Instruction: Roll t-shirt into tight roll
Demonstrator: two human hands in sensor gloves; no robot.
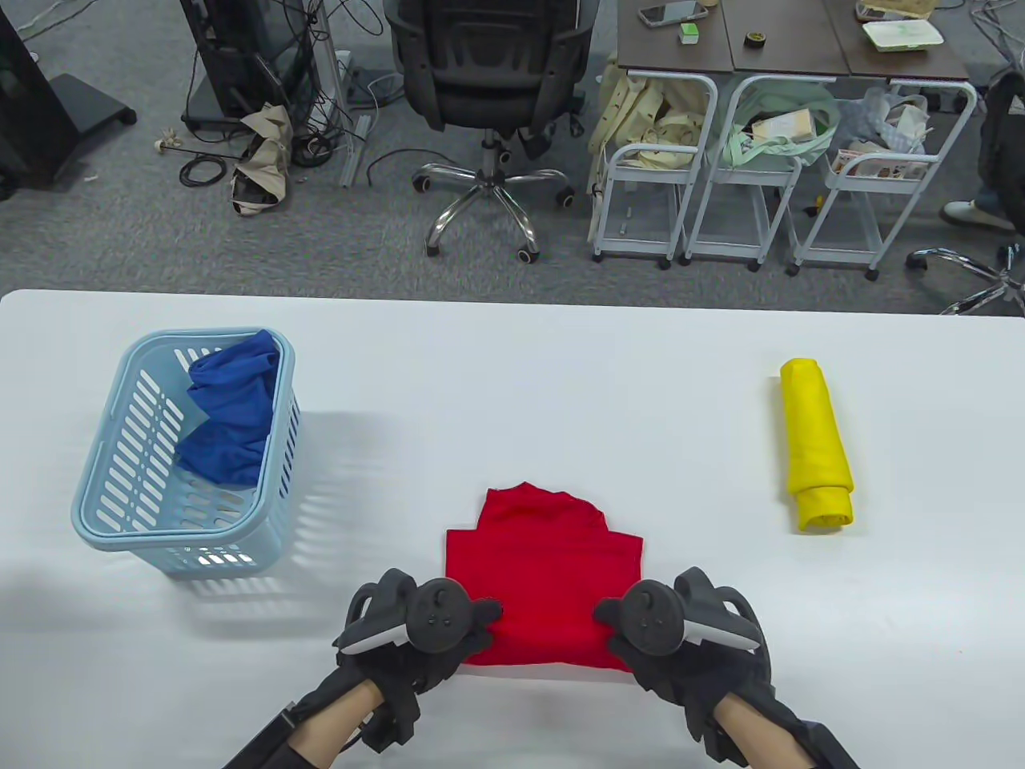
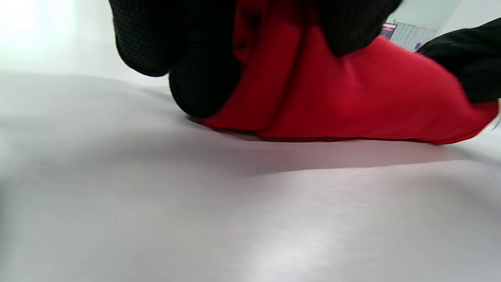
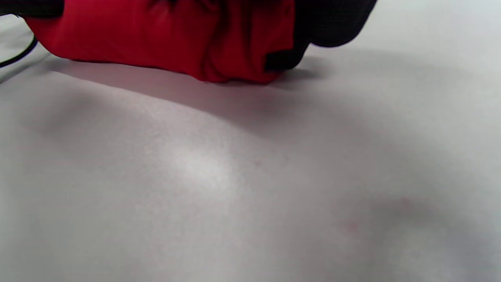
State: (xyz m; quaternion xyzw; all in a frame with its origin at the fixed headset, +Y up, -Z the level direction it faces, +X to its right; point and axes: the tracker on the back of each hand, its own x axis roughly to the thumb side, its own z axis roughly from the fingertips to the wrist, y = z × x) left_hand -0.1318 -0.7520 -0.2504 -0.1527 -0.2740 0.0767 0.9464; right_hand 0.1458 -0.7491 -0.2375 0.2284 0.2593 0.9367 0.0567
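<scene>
Beyond the white table (image 1: 512, 360), grey carpet (image 1: 120, 232) holds a black office chair (image 1: 490, 72) and white trolleys (image 1: 645, 200).

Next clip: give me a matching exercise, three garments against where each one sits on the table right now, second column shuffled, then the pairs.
Things
1. red t-shirt
2. yellow t-shirt
3. blue garment

States
A. crumpled in the light blue basket
B. near edge gripped by the left hand and the right hand
C. rolled up, lying alone at the right of the white table

Pairs: 1-B, 2-C, 3-A
</scene>
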